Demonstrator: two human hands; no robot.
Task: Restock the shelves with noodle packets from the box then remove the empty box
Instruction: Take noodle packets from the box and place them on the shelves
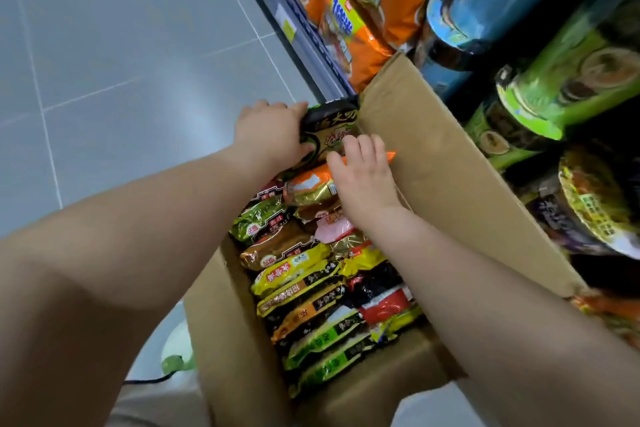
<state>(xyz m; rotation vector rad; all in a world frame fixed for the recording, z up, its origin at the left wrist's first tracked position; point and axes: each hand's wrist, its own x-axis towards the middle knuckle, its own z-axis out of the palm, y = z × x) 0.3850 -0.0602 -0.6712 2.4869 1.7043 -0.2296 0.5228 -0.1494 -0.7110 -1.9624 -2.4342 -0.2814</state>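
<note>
picking a black-and-green plastic noodle packet (332, 128) from the twelve o'clock end of a full brown cardboard box (433, 163): left hand (266, 135) grips its edge, right hand (363, 177) rests open-fingered on it. next move, likely: lift it to the shelf (301, 38) at one o'clock.

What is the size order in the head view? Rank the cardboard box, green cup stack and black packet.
1. Cardboard box.
2. Green cup stack, cut off by the frame.
3. Black packet, partly covered; these last two are unsure.
</note>
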